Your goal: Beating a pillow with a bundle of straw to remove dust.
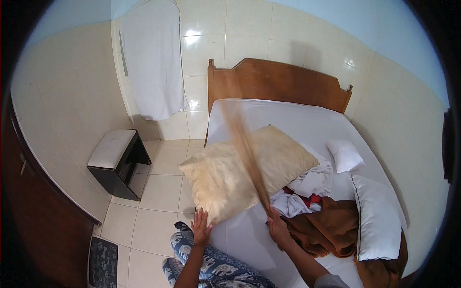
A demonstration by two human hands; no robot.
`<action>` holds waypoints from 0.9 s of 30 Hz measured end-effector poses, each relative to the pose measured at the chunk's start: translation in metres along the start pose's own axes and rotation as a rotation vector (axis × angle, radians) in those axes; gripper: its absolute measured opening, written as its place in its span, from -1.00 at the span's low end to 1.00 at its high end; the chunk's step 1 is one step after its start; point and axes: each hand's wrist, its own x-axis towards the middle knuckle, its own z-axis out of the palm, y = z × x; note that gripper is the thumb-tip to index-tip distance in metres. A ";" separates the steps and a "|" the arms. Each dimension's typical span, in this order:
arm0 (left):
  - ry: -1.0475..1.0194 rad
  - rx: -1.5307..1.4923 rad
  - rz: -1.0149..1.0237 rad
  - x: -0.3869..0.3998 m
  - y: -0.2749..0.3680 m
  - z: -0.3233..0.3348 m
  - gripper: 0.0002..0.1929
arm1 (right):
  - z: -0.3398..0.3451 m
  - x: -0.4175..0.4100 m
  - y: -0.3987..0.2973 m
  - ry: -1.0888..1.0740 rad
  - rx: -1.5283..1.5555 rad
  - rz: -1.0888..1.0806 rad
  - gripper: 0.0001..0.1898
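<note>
My right hand (278, 227) grips the lower end of a stick-bristle bed broom (255, 174), its far end blurred by motion. The broom slants up and left across a large cream pillow (216, 183), which lies askew on the bed. I cannot tell whether the bristles touch the pillow. At the pillow's near left corner, my left hand (201, 227) rests with its fingers spread, not wrapped around anything. A white fitted sheet (237, 234) covers the mattress under the pillow.
Right of the broom lie crumpled white cloths (313, 181), a brown blanket (324, 226), a small white pillow (345, 155) and a long white pillow (376, 219). A wooden headboard (284, 82) stands behind. Leftward are a padded stool (115, 147), a hanging towel (153, 61) and a doormat (103, 261).
</note>
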 end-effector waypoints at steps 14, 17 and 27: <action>0.067 -0.028 0.005 0.000 0.008 -0.007 -0.31 | -0.024 0.060 0.055 0.059 0.050 -0.009 -0.54; 0.078 -0.021 0.027 -0.002 0.008 -0.010 -0.27 | -0.035 0.058 0.054 -0.363 0.086 0.368 -0.56; -0.025 0.122 0.128 0.002 0.010 -0.005 -0.20 | -0.075 0.074 0.095 0.094 -0.027 0.041 -0.54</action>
